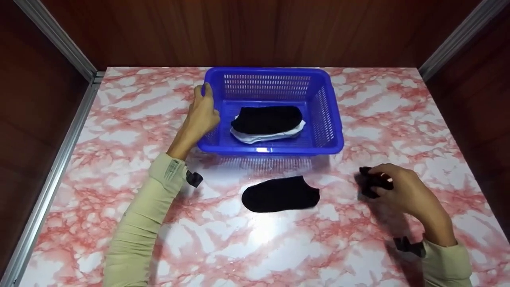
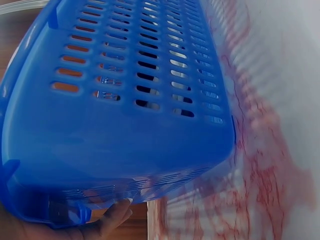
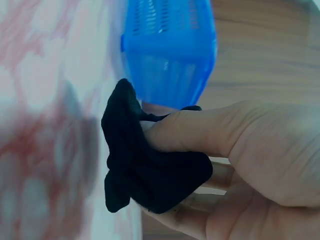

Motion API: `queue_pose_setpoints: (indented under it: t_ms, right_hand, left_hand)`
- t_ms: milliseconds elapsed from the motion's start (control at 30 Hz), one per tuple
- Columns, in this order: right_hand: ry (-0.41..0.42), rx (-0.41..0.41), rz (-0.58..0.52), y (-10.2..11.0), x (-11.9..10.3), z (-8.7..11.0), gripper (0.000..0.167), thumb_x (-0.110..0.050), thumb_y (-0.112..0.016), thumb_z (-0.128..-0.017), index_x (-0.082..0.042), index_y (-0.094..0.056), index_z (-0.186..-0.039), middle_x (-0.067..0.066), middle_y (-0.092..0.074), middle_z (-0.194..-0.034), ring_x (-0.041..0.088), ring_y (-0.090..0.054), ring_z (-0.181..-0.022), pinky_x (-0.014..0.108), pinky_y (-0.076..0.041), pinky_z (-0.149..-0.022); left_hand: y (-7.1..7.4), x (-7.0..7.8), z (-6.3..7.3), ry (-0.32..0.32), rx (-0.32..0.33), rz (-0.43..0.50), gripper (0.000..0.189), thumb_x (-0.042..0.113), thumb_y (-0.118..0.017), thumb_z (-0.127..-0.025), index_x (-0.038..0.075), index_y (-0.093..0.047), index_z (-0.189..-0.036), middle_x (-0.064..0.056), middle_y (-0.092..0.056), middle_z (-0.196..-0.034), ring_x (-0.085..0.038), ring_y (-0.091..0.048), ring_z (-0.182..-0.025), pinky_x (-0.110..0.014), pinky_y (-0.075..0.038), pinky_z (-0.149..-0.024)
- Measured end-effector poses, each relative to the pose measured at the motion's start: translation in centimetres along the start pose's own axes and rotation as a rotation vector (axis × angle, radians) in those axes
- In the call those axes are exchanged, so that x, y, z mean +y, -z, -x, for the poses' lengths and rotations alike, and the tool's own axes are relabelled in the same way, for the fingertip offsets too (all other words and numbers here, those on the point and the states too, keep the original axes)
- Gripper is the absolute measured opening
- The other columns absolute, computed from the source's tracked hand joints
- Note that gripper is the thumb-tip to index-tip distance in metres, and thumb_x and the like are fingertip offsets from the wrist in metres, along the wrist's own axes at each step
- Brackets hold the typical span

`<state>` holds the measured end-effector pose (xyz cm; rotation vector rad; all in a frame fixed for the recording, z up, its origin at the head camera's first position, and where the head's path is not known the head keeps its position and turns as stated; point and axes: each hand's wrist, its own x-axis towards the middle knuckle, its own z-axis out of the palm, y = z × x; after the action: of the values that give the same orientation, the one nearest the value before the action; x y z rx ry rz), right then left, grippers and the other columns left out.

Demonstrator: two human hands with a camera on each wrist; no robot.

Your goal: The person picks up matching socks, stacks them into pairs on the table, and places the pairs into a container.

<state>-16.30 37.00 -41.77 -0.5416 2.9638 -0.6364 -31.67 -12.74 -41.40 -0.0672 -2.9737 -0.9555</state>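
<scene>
My left hand (image 1: 202, 113) grips the left rim of a blue plastic basket (image 1: 271, 150), its fingers curled over the edge. In the left wrist view the fingers (image 2: 116, 216) show beneath the basket's slotted wall (image 2: 115, 145). Inside the basket a black sock (image 1: 267, 119) lies flat on top of white socks (image 1: 255, 138). Another black ankle sock (image 1: 281, 195) is spread flat on the table in front of the basket. To the right, my right hand (image 1: 410, 193) pinches a crumpled black sock (image 3: 155, 170) between thumb and fingers, close over the table.
A table (image 1: 223, 247) with a red and white marbled top lies under everything. Brown wood-grain panels (image 1: 255, 32) enclose the back and sides, with metal strips (image 1: 59, 163) along the corners. The basket stands near the back edge, between the two arms.
</scene>
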Motion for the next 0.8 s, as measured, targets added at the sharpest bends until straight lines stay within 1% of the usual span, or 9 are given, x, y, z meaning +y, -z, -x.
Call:
queue_pose_setpoints:
  t_ms: [67, 100, 167, 267, 333, 433, 567, 700, 800]
  right_hand:
    - [0.023, 0.025, -0.009, 0.2, -0.7, -0.1, 0.040, 0.005, -0.082, -0.081, -0.004, -0.072, -0.119, 0.017, -0.077, -0.109, 0.034, -0.072, -0.096, 0.037, -0.057, -0.076]
    - [0.036, 0.033, -0.010, 0.2, -1.2, -0.1, 0.041, 0.005, -0.083, -0.081, -0.005, -0.072, -0.119, 0.016, -0.077, -0.110, 0.033, -0.073, -0.096, 0.038, -0.057, -0.077]
    - [0.049, 0.032, -0.014, 0.3, -2.0, -0.3, 0.041, 0.005, -0.084, -0.081, -0.006, -0.073, -0.119, 0.015, -0.077, -0.112, 0.033, -0.073, -0.098, 0.040, -0.058, -0.079]
    - [0.065, 0.008, -0.023, 0.5, -3.3, -0.6, 0.041, 0.003, -0.085, -0.082, -0.006, -0.072, -0.120, 0.015, -0.077, -0.116, 0.035, -0.073, -0.103, 0.048, -0.058, -0.084]
    - [0.078, 0.005, -0.024, 0.5, -4.2, -0.8, 0.041, 0.003, -0.085, -0.082, -0.007, -0.073, -0.120, 0.013, -0.077, -0.117, 0.033, -0.073, -0.104, 0.051, -0.058, -0.086]
    - [0.114, 0.020, -0.037, 0.4, -5.6, -1.0, 0.043, 0.006, -0.084, -0.080, -0.008, -0.073, -0.119, 0.010, -0.077, -0.115, 0.030, -0.073, -0.104, 0.052, -0.059, -0.087]
    - [0.175, 0.039, -0.058, -0.1, -7.4, -1.4, 0.046, 0.006, -0.084, -0.079, -0.008, -0.072, -0.121, 0.009, -0.077, -0.115, 0.028, -0.075, -0.103, 0.051, -0.061, -0.088]
    - [0.194, 0.019, -0.067, -1.0, -9.3, -2.0, 0.043, 0.001, -0.083, -0.083, -0.008, -0.071, -0.123, 0.009, -0.077, -0.117, 0.028, -0.075, -0.104, 0.051, -0.062, -0.090]
    - [0.196, -0.018, -0.071, -2.0, -10.5, -2.4, 0.041, -0.002, -0.082, -0.085, -0.007, -0.071, -0.124, 0.010, -0.076, -0.118, 0.028, -0.074, -0.105, 0.050, -0.062, -0.091]
  left_hand:
    - [0.0, 0.0, 0.0, -0.006, 0.003, -0.006, 0.082, -0.001, -0.052, -0.093, -0.007, -0.012, -0.165, -0.033, -0.024, -0.164, -0.039, -0.060, -0.090, -0.050, -0.059, -0.084]
    - [0.0, 0.0, -0.1, -0.009, 0.005, -0.009, 0.082, -0.001, -0.052, -0.093, -0.007, -0.012, -0.165, -0.033, -0.025, -0.164, -0.038, -0.060, -0.090, -0.050, -0.059, -0.084]
    - [0.0, 0.0, -0.1, -0.017, 0.010, -0.012, 0.081, -0.001, -0.052, -0.093, -0.008, -0.013, -0.164, -0.034, -0.025, -0.163, -0.037, -0.060, -0.090, -0.049, -0.059, -0.084]
    - [0.0, 0.0, -0.1, -0.017, 0.010, -0.010, 0.081, -0.001, -0.052, -0.093, -0.008, -0.013, -0.164, -0.034, -0.025, -0.163, -0.037, -0.060, -0.089, -0.049, -0.059, -0.083]
    - [0.0, 0.0, -0.1, -0.011, 0.008, -0.007, 0.081, -0.001, -0.052, -0.093, -0.008, -0.012, -0.164, -0.034, -0.025, -0.163, -0.039, -0.061, -0.090, -0.050, -0.059, -0.084]
    - [0.0, 0.0, 0.0, -0.003, 0.008, -0.004, 0.082, -0.001, -0.052, -0.093, -0.008, -0.013, -0.164, -0.034, -0.024, -0.164, -0.044, -0.064, -0.093, -0.053, -0.059, -0.088]
    - [0.0, 0.1, 0.0, -0.002, 0.017, -0.005, 0.082, -0.001, -0.053, -0.092, -0.008, -0.014, -0.164, -0.033, -0.025, -0.164, -0.050, -0.066, -0.098, -0.055, -0.059, -0.091]
    - [-0.1, 0.1, 0.0, -0.001, 0.020, -0.008, 0.083, 0.000, -0.054, -0.092, -0.007, -0.014, -0.165, -0.034, -0.025, -0.163, -0.049, -0.066, -0.097, -0.055, -0.059, -0.090]
    - [-0.1, 0.1, 0.0, -0.003, 0.018, -0.012, 0.083, 0.000, -0.054, -0.093, -0.007, -0.014, -0.165, -0.034, -0.025, -0.164, -0.047, -0.065, -0.096, -0.054, -0.059, -0.089]
